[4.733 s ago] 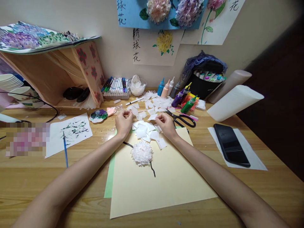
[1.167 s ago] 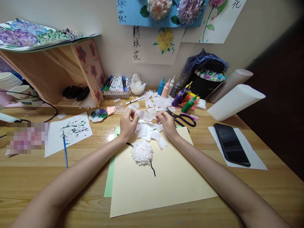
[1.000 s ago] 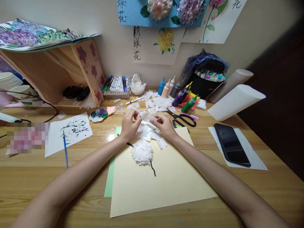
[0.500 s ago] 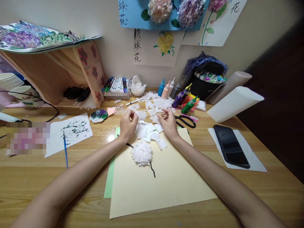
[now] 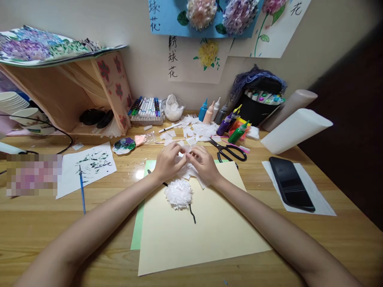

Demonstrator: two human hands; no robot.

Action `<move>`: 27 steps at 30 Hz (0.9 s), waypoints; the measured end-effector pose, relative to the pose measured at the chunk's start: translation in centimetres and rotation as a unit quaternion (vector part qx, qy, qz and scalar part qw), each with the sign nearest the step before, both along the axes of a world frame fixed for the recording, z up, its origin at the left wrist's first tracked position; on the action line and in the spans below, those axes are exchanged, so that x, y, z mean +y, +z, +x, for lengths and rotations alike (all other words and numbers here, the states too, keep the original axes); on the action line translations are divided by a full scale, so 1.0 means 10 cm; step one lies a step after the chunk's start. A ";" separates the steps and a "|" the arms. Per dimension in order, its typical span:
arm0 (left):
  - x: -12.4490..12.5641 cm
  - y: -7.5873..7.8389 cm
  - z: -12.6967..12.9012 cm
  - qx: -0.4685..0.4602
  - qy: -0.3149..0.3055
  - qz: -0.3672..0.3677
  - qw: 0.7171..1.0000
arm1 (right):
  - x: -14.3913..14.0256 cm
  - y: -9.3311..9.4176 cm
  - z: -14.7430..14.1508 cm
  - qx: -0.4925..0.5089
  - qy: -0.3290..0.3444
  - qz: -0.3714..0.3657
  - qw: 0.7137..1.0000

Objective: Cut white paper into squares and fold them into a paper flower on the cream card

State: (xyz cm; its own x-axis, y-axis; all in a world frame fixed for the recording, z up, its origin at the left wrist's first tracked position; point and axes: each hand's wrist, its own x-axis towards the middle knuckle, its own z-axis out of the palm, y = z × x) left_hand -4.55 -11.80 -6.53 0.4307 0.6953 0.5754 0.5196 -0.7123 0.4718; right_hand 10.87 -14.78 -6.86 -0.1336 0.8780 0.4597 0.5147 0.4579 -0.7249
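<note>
My left hand (image 5: 170,162) and my right hand (image 5: 204,163) meet above the top edge of a cream sheet of paper (image 5: 206,235). Both are closed, fingertips pinched together on what looks like a small piece of white paper (image 5: 187,149), mostly hidden by the fingers. Loose white paper squares (image 5: 188,172) lie under the hands, partly covered. Just below them on the sheet sits a fluffy white paper flower (image 5: 178,193), with a black drawn line coming out on either side. A green sheet (image 5: 138,229) shows beneath the cream one.
Black-handled scissors (image 5: 229,150) lie right of the hands. Behind are more paper scraps (image 5: 203,128), paint bottles (image 5: 238,133), a bowl (image 5: 173,111) and markers (image 5: 146,107). A phone (image 5: 291,183) lies at right, a paintbrush (image 5: 82,191) on a paint-marked sheet (image 5: 97,163) at left.
My two hands, apart before, have come together over the paper squares. The right hand moved left, uncovering the scissors' blades. The flower and sheets stay put.
</note>
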 end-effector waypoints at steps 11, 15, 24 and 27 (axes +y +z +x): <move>0.03 -0.04 0.01 0.002 0.005 0.028 1.000 | 0.10 -0.09 0.06 0.169 0.069 -0.105 0.978; 0.02 -0.04 0.01 0.001 0.029 0.040 0.999 | 0.09 -0.09 0.05 0.154 0.078 -0.126 0.977; 0.01 -0.01 0.01 0.017 0.035 0.048 0.998 | 0.07 -0.09 0.04 0.168 0.090 -0.171 0.967; 0.02 -0.01 0.00 0.003 0.025 0.042 0.999 | 0.06 -0.07 0.04 0.163 0.089 -0.167 0.968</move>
State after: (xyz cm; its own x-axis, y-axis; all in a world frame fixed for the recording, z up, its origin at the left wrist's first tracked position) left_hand -4.55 -11.57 -6.67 0.4010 0.6648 0.6303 0.5578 -0.7230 0.4077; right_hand 11.29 -14.19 -7.59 -0.1926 0.9611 0.1981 0.1687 0.2313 -0.9582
